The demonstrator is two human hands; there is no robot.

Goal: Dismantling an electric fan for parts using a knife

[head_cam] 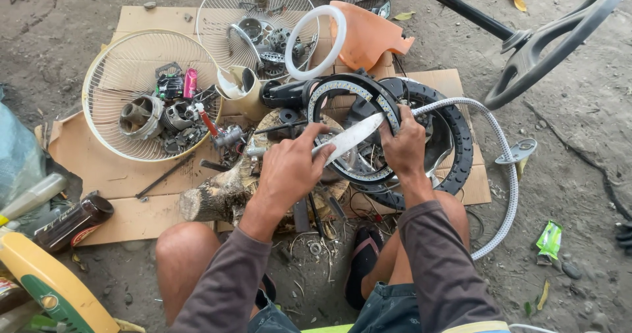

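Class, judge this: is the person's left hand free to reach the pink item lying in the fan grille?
Probably not as things stand: the left hand grips a long blade, though nothing blocks the way to the pink item in the fan grille.

A sheet of cardboard [131,175] lies on the ground. On it, far left, sits a fan guard [115,86] holding motor parts [164,112]; a second fan guard [253,17] lies behind and to its right. A log [217,198] lies before them, left of the ring light [355,132]. A hose [500,149] curves along the right.
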